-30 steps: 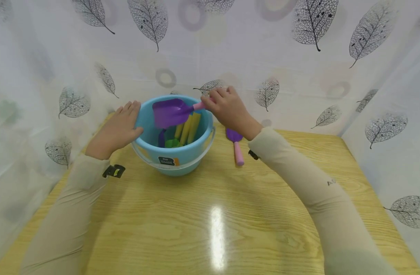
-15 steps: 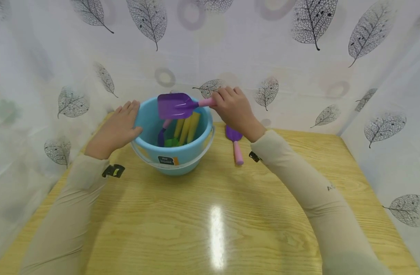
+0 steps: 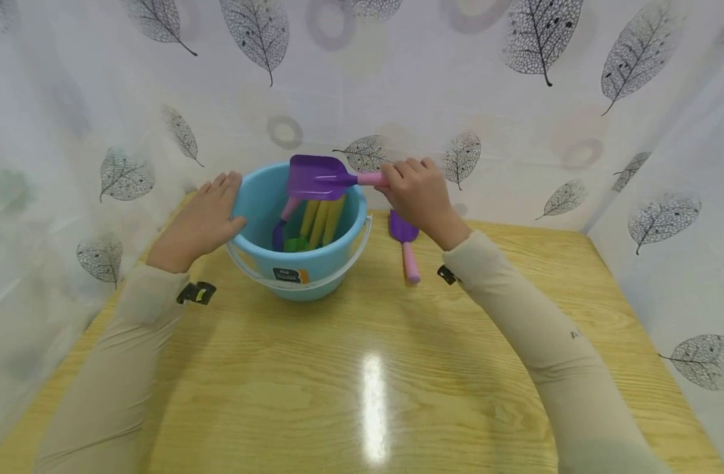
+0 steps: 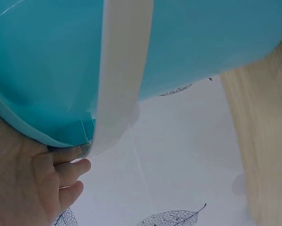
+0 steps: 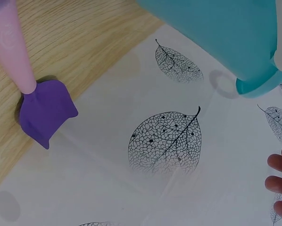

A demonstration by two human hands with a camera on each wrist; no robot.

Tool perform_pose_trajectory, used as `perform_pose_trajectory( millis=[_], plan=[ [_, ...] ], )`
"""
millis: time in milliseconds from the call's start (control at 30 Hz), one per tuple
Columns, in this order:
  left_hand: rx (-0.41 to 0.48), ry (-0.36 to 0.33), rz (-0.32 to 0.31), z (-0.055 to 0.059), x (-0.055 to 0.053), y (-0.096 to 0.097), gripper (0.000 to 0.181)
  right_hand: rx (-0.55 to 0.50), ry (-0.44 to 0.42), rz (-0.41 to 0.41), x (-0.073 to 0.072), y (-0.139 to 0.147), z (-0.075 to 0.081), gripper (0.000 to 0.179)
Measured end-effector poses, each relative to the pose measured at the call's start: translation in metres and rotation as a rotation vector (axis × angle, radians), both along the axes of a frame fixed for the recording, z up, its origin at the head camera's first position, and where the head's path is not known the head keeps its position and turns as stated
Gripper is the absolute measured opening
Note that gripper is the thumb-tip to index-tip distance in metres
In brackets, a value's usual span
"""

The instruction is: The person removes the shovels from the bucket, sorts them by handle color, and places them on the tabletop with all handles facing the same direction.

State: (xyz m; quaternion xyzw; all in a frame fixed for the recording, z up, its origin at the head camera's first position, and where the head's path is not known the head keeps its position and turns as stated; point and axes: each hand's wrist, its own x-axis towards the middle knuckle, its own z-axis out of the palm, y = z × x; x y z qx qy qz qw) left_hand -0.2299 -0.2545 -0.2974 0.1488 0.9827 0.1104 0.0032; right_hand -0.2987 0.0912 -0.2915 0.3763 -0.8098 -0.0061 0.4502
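My right hand (image 3: 419,201) grips the pink handle of a toy shovel (image 3: 319,178) whose purple scoop hangs over the far right part of the blue bucket (image 3: 303,266). My left hand (image 3: 199,225) rests on the bucket's left rim with its fingers extended; in the left wrist view its fingertips (image 4: 71,190) show just past the rim, by the end of the white handle (image 4: 124,61). Inside the bucket lie a second purple-and-pink tool (image 3: 287,214), several yellow pieces (image 3: 323,220) and something green (image 3: 297,245). Some of the bucket's contents are hidden behind the held shovel.
Another purple shovel with a pink handle (image 3: 410,263) lies on the wooden table (image 3: 314,382), right of the bucket. A white curtain with leaf prints (image 3: 397,85) hangs around the back and sides, close behind the bucket and the table's far edge.
My right hand has moved to the right, lifting the shovel up and out of the bucket's opening, so more of the tool inside shows. My left hand has stayed on the rim.
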Motion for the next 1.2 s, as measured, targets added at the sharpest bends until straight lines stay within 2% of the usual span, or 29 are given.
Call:
perform_pose_trajectory(
  millis=[633, 1200],
  plan=[
    [0.015, 0.004, -0.005, -0.001, 0.000, 0.000, 0.074, -0.043, -0.047, -0.109, 0.009, 0.034, -0.008, 0.030],
    [0.017, 0.000, -0.004, 0.000, 0.001, 0.000, 0.074, -0.102, -0.131, -0.175, 0.014, 0.064, -0.020, 0.028]
  ],
)
